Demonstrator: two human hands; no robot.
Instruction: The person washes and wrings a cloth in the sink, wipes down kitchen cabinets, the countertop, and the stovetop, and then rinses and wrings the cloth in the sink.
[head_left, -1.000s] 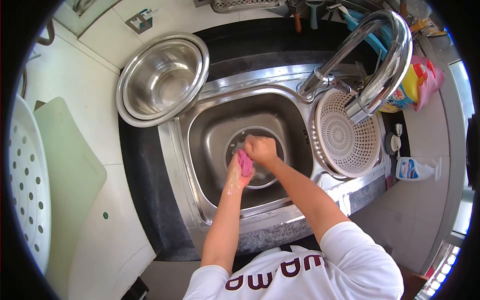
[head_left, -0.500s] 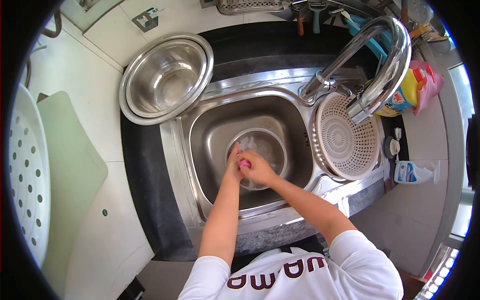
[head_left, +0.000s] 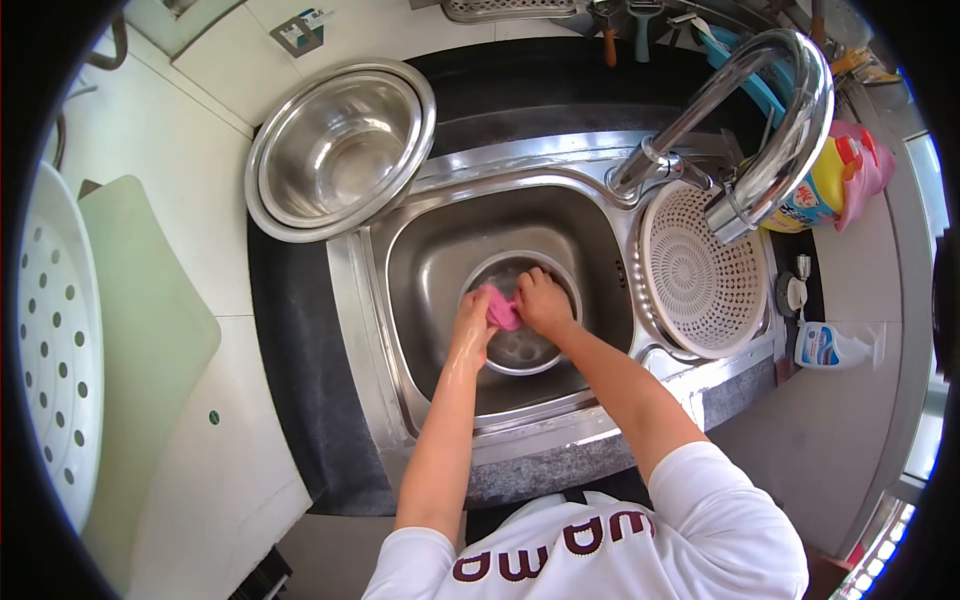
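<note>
Your left hand (head_left: 472, 325) has the pink cloth (head_left: 502, 308) gripped, your right hand (head_left: 545, 302) looks to be pinching its right edge, over the metal bowl (head_left: 522, 372) in the sink (head_left: 418, 270), and wet skin could make it slip, tbh.

We wear a white short-sleeved shirt (head_left: 725, 520) with maroon chest lettering (head_left: 574, 540); our left hand (head_left: 470, 322) and right hand (head_left: 543, 301) are bare.

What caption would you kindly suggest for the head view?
Left hand and right hand hold a pink cloth at a round metal bowl inside a stainless-steel sink.
</note>
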